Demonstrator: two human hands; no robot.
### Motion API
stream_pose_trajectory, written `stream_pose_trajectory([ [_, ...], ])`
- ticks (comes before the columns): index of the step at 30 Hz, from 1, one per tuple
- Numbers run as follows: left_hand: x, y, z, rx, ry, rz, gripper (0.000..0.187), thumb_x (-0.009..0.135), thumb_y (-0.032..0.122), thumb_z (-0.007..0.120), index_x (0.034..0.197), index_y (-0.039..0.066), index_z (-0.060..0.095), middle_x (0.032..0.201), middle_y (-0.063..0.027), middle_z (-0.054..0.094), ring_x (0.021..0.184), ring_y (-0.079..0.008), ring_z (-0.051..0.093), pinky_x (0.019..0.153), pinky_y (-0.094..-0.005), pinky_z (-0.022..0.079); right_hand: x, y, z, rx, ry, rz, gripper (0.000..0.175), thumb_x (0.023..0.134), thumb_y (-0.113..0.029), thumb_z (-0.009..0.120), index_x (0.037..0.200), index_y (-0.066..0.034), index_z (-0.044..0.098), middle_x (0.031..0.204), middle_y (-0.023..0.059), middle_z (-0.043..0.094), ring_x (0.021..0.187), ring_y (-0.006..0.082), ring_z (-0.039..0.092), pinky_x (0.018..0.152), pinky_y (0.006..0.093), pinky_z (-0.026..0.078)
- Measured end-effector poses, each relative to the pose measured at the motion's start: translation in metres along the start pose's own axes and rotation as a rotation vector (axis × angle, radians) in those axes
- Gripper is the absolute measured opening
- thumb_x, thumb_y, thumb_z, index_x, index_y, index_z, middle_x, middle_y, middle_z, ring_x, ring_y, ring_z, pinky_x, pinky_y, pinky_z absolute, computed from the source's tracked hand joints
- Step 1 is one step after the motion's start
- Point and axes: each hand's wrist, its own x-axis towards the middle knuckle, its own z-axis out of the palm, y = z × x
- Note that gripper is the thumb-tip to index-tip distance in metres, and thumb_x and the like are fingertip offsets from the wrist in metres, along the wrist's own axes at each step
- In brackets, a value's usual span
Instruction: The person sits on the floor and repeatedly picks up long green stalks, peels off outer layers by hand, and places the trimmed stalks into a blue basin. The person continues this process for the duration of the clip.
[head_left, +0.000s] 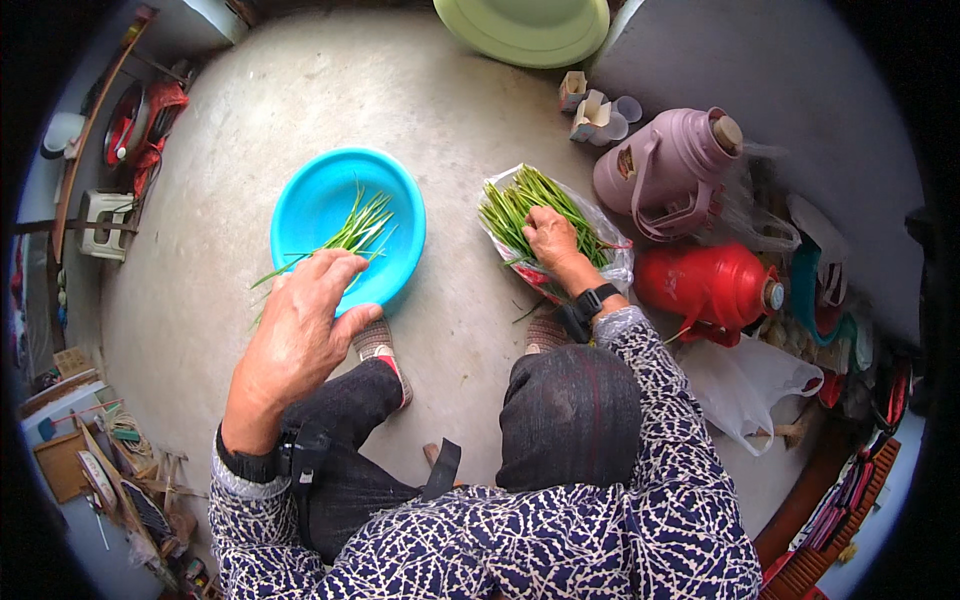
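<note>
My left hand (304, 330) hovers over the near rim of a light blue plastic basin (300, 199), thumb apart from the fingers and nothing seen in its grasp. Behind the fingertips, a small bunch of long green stalks, likely garlic chives (367, 225), lies in the basin, a few strands crossing its left rim. To the right, my right hand (553, 238) has its fingers curled into a thick bundle of the same greens (525, 191). A clear plastic bag (619, 264) wraps around that bundle on the floor. Its fingertips are partly hidden among the stalks.
A pink thermos flask (626, 176) and a red one (694, 281) stand right of the bag. Small cartons (591, 116) and clear cups sit behind, near a pale green basin (529, 34). A white plastic bag (739, 382) lies by my right arm. Far left is a white stool (106, 221).
</note>
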Motion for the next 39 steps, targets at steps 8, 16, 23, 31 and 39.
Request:
stream_pose_trajectory([
  [8,-0.010,0.013,-0.010,-0.006,-0.053,-0.007,0.043,0.076,0.014,0.072,0.113,0.000,0.056,0.115,-0.0172,0.057,0.107,-0.0346,0.054,0.091,-0.0434,0.041,-0.015,0.010,0.012,-0.118,0.031,0.018,0.021,0.082,-0.031,0.061,0.083,-0.0095,0.061,0.087,0.0134,0.062,0.081,0.0344,0.062,0.069,0.0463,0.050],
  [16,-0.015,0.018,-0.017,0.005,-0.107,-0.003,0.047,0.075,0.016,0.073,0.116,0.000,0.055,0.117,-0.0169,0.056,0.110,-0.0348,0.052,0.095,-0.0424,0.039,-0.008,0.031,-0.004,-0.181,0.086,-0.010,0.017,0.078,-0.020,0.063,0.089,-0.0088,0.057,0.095,0.0142,0.062,0.084,0.0365,0.062,0.071,0.0472,0.050],
  [23,-0.017,0.021,-0.018,0.003,-0.110,-0.027,0.047,0.075,0.017,0.074,0.116,0.000,0.056,0.118,-0.0173,0.055,0.111,-0.0349,0.052,0.096,-0.0426,0.039,-0.012,0.035,-0.006,-0.282,0.059,0.020,0.020,0.073,-0.017,0.065,0.089,-0.0071,0.057,0.097,0.0149,0.061,0.085,0.0352,0.063,0.072,0.0473,0.051],
  [31,-0.018,0.022,-0.019,0.012,-0.134,-0.026,0.048,0.075,0.019,0.074,0.116,0.000,0.056,0.119,-0.0174,0.055,0.112,-0.0347,0.051,0.097,-0.0431,0.038,-0.017,0.037,-0.033,-0.048,-0.036,0.164,0.024,0.076,-0.026,0.066,0.090,-0.0075,0.059,0.091,0.0144,0.066,0.086,0.0356,0.063,0.076,0.0466,0.049],
  [39,-0.020,0.025,-0.020,0.014,-0.142,-0.027,0.049,0.075,0.018,0.074,0.117,0.000,0.056,0.119,-0.0173,0.055,0.112,-0.0347,0.051,0.098,-0.0432,0.038,-0.020,0.041,-0.036,0.112,0.039,0.208,0.018,0.081,-0.027,0.063,0.089,-0.0102,0.065,0.086,0.0158,0.067,0.084,0.0371,0.064,0.075,0.0460,0.049],
])
